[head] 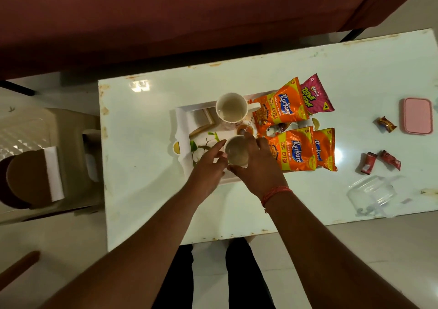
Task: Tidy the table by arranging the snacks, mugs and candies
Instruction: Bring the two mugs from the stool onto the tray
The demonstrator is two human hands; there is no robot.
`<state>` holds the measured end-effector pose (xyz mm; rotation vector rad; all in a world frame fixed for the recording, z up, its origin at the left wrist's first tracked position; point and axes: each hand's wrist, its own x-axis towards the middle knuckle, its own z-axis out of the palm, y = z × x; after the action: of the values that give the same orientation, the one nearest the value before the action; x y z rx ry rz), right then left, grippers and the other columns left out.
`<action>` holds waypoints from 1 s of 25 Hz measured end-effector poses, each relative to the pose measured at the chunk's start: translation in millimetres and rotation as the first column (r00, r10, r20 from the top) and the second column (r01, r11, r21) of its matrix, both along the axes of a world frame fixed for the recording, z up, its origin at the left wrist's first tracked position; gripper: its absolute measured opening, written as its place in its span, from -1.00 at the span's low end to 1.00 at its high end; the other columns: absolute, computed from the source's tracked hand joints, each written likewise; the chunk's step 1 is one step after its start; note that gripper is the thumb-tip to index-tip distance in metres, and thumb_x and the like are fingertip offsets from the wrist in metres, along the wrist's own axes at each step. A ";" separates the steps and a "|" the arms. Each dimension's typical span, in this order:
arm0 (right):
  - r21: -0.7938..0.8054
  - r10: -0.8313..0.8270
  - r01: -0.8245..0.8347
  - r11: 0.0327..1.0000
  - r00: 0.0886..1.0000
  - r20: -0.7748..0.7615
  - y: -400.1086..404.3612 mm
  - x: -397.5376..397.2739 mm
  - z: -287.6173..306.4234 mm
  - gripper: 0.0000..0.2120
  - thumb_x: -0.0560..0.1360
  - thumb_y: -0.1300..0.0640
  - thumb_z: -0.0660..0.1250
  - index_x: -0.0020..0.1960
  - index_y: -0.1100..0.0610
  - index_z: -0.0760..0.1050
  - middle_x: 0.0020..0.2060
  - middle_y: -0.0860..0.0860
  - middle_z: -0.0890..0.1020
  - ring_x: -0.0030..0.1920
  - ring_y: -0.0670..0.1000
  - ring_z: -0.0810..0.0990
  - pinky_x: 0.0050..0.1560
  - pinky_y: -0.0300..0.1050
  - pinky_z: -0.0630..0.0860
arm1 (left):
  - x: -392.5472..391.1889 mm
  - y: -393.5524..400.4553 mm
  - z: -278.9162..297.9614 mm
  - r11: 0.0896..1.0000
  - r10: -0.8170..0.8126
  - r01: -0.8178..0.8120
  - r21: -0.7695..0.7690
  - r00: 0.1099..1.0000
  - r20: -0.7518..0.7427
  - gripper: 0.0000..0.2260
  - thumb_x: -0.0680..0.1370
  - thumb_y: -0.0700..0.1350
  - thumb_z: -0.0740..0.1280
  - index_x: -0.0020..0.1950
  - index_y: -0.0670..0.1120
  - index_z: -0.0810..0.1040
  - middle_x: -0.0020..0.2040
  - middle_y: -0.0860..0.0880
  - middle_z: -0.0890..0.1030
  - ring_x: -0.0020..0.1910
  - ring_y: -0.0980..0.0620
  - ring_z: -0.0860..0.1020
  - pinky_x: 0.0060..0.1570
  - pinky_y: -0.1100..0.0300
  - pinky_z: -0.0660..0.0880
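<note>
A white printed tray [183,128] lies on the pale table [147,190]. One white mug [231,107] stands at the tray's far side, handle to the right. A second white mug [237,153] is near the tray's front, with my right hand [258,166] wrapped around its right side and my left hand [208,166] touching its left side, fingers spread. Three orange Kurkure packets [280,109] [292,151] [323,148] and a pink Bingo packet [314,95] lie on the tray's right half. Wrapped candies [386,124] [368,163] [391,159] lie loose further right.
A pink lid [418,115] rests near the table's right edge and a clear plastic container [372,193] sits at the front right. A beige stool with a brown round object [30,178] stands left of the table. A red sofa [166,12] runs behind the table.
</note>
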<state>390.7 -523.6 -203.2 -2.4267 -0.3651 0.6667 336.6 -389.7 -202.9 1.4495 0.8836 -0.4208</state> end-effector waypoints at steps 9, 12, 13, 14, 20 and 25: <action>-0.013 0.031 -0.031 0.999 1.000 0.004 0.5 1.3 2.0 -0.03 0.33 -0.02 0.60 0.58 0.05 0.14 0.31 0.15 0.41 0.20 0.22 0.57 0.10 0.03 0.61 | 1.5 -5.2 -2.9 0.995 0.075 -0.076 0.072 0.997 0.006 -0.68 0.60 -0.20 0.26 0.22 0.19 0.47 0.09 0.05 0.56 0.17 -0.07 0.59 0.22 -0.10 0.57; 0.001 0.032 -0.032 1.000 0.999 -0.025 -0.7 1.8 2.9 -0.03 0.33 0.00 0.61 0.58 0.05 0.14 0.30 0.14 0.42 0.22 0.21 0.56 0.15 0.04 0.60 | 0.7 -3.8 -4.7 0.995 0.072 -0.071 0.068 0.997 -0.004 -0.67 0.58 -0.23 0.29 0.21 0.17 0.47 0.11 -0.01 0.58 0.14 -0.10 0.61 0.22 -0.12 0.56; -0.003 0.039 -0.039 0.999 0.999 -0.033 -0.9 2.3 3.8 -0.03 0.33 0.01 0.60 0.58 0.05 0.14 0.31 0.14 0.42 0.23 0.21 0.55 0.17 0.04 0.59 | 0.8 -3.3 -4.5 0.996 0.063 -0.062 0.071 0.998 -0.008 -0.67 0.57 -0.23 0.30 0.22 0.16 0.47 0.11 -0.01 0.58 0.14 -0.10 0.61 0.23 -0.13 0.55; -0.010 0.051 -0.051 0.999 0.998 -0.041 -0.9 2.3 5.3 -0.03 0.34 0.02 0.60 0.58 0.05 0.12 0.33 0.14 0.41 0.25 0.21 0.54 0.19 0.05 0.58 | 1.2 -2.6 -4.6 0.996 0.043 -0.042 0.085 0.999 -0.014 -0.66 0.57 -0.22 0.30 0.24 0.16 0.47 0.11 0.00 0.58 0.16 -0.10 0.60 0.23 -0.13 0.54; -0.224 0.051 -0.006 0.975 0.980 0.195 5.4 -5.4 35.1 -0.14 0.41 -0.13 0.50 0.56 -0.03 0.14 0.45 0.11 0.30 0.20 0.24 0.60 -0.03 0.08 0.64 | -1.2 14.0 1.4 0.965 -0.008 0.009 0.263 1.000 -0.004 -0.69 0.59 -0.04 0.31 0.34 0.10 0.47 0.21 0.04 0.58 0.17 0.03 0.55 0.14 0.05 0.53; -0.224 0.085 -0.034 0.974 0.972 0.220 57.7 -21.7 57.2 -0.29 0.54 -0.19 0.32 0.58 -0.03 0.13 0.39 0.10 0.32 0.28 0.17 0.50 0.12 0.10 0.60 | -19.0 64.4 10.5 0.922 0.014 -0.015 0.388 1.000 0.006 -0.70 0.60 0.08 0.28 0.32 0.10 0.49 0.22 0.02 0.58 0.08 0.10 0.57 0.07 0.20 0.42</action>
<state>369.1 -465.9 -146.0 -2.7231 -0.4813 0.4744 317.6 -325.3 -192.4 1.8039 1.0143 -0.2377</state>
